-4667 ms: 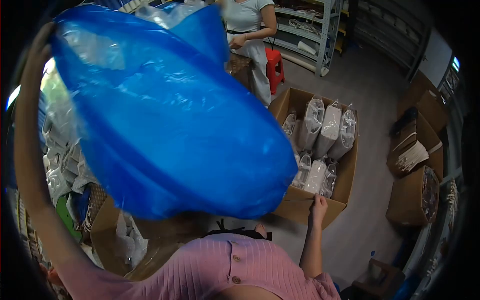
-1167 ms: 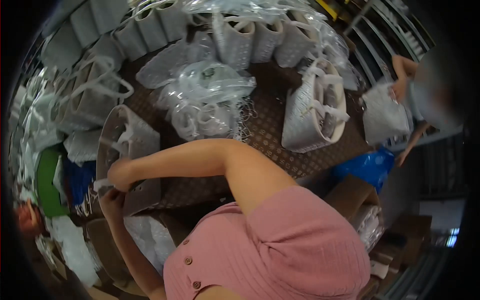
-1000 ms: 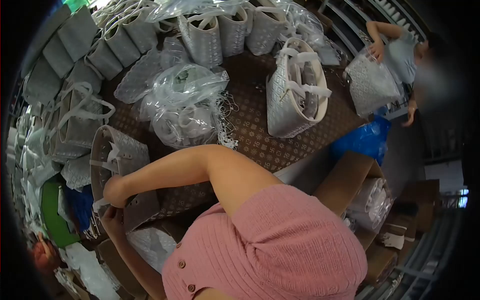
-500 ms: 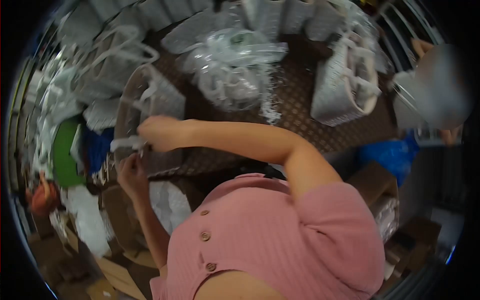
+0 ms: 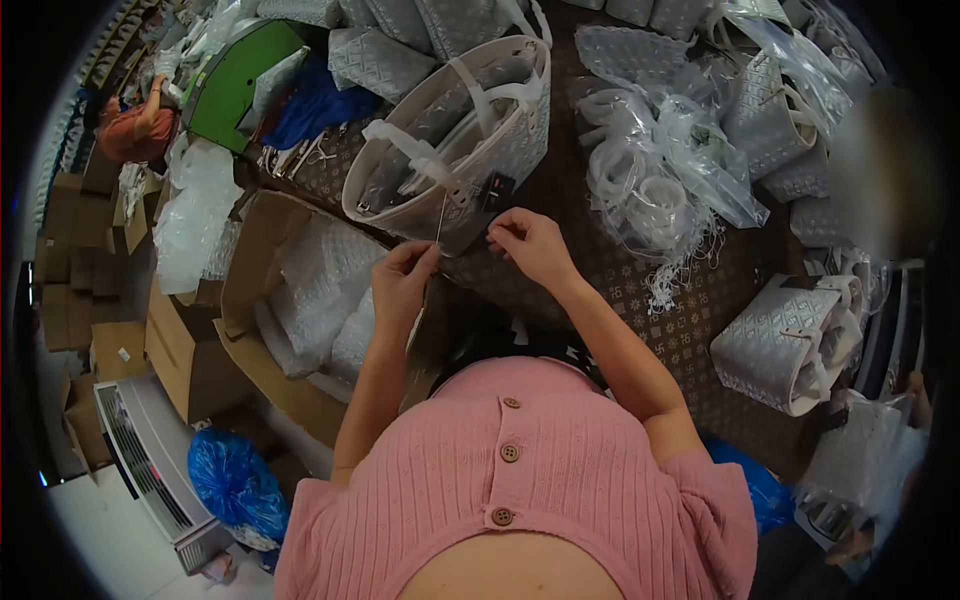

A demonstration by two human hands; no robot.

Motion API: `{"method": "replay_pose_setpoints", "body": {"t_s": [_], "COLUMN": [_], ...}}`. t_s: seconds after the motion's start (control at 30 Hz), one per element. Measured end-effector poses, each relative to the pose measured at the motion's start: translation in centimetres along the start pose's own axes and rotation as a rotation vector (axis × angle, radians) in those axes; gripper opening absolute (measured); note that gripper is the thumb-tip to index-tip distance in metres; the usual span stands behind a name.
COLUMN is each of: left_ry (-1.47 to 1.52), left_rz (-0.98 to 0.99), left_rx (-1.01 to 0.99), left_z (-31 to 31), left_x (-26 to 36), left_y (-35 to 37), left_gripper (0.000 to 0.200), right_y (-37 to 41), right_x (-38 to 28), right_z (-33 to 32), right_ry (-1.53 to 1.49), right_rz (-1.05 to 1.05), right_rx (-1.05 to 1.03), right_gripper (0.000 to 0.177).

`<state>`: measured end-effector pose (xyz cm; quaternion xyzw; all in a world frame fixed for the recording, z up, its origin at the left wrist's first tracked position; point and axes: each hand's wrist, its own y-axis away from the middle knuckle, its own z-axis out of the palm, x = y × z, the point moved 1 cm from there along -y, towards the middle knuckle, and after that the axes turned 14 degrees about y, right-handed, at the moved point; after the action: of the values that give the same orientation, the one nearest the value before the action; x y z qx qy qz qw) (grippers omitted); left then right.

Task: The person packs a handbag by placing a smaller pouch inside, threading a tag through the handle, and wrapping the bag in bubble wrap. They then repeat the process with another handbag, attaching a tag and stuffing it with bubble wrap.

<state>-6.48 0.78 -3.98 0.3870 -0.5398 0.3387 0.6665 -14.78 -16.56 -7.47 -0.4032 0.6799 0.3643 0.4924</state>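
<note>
A silver-grey patterned tote bag (image 5: pixel 525 130) stands on the brown table with its mouth open. Clear plastic and wrapped straps show inside it. My left hand (image 5: pixel 400 285) is pinched at the bag's near side, holding a thin white string (image 5: pixel 441 222) that runs up to the base of a strap. Just right of it, my right hand (image 5: pixel 540 250) has its thumb and fingers pressed together; whatever sits between them is too small to make out. A dark tag (image 5: pixel 497 190) hangs against the bag's side, right above my right fingertips.
Clear plastic wrap (image 5: pixel 650 150) and a bunch of white strings (image 5: pixel 672 280) lie on the patterned table (image 5: pixel 620 350). Another silver bag (image 5: pixel 785 340) lies to the right. A carton (image 5: pixel 240 330) holding bubble wrap stands left. Another person (image 5: pixel 135 130) is at the far left.
The view has swung left, bringing the bag nearer the middle. My hands, earlier together at the bag's strap, are now apart below its near rim, with the string and tag showing.
</note>
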Motion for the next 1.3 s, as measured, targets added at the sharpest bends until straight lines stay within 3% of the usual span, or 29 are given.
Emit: {"method": "replay_pose_setpoints", "body": {"t_s": [0.17,0.27,0.4,0.5,0.57,0.63,0.7,0.83,1.0,1.17,1.3], "left_ry": [0.073,0.098,0.168,0.230,0.209,0.188,0.356,0.450,0.511,0.529,0.583], "left_rz": [-0.061,-0.095,-0.142,-0.197,-0.161,-0.123,-0.174,-0.170,-0.220,-0.219,-0.203], "left_rx": [0.024,0.041,0.051,0.017,0.003,-0.011,0.026,0.159,0.110,0.100,0.075], "left_z": [-0.6,-0.5,0.5,1.1,1.1,1.4,2.3,3.5,4.2,4.0,4.1], "left_x": [-0.5,-0.4,0.3,0.7,0.1,0.0,0.1,0.1,0.6,-0.1,-0.1], "left_y": [0.2,0.2,0.4,0.2,-0.1,-0.3,-0.4,-0.3,-0.3,-0.6,-0.8], "left_gripper": [0.013,0.014,0.014,0.014,0.014,0.014,0.015,0.018,0.018,0.018,0.017], "right_y": [-1.9,-3.1,-3.7,-3.7,-3.5,-2.9,-2.0,-0.1,0.3,0.2,0.2], "right_x": [1.4,0.9,0.4,0.7,0.6,0.4,0.0,-1.1,-2.6,-3.0,-3.2], "right_z": [1.7,2.2,3.2,3.3,3.0,2.1,1.5,1.2,1.1,0.7,0.8], "right_ry": [-0.193,-0.397,-0.420,-0.397,-0.194,-0.284,-0.371,-0.335,-0.290,-0.035,-0.045], "right_rz": [0.083,0.086,0.076,0.099,-0.044,0.039,0.121,-0.060,-0.156,-0.332,-0.315], "right_rx": [0.222,0.110,0.033,0.051,0.065,-0.023,-0.115,-0.068,-0.030,0.065,0.097], "right_gripper": [0.013,0.016,0.013,0.013,0.012,0.012,0.012,0.013,0.011,0.009,0.008]}}
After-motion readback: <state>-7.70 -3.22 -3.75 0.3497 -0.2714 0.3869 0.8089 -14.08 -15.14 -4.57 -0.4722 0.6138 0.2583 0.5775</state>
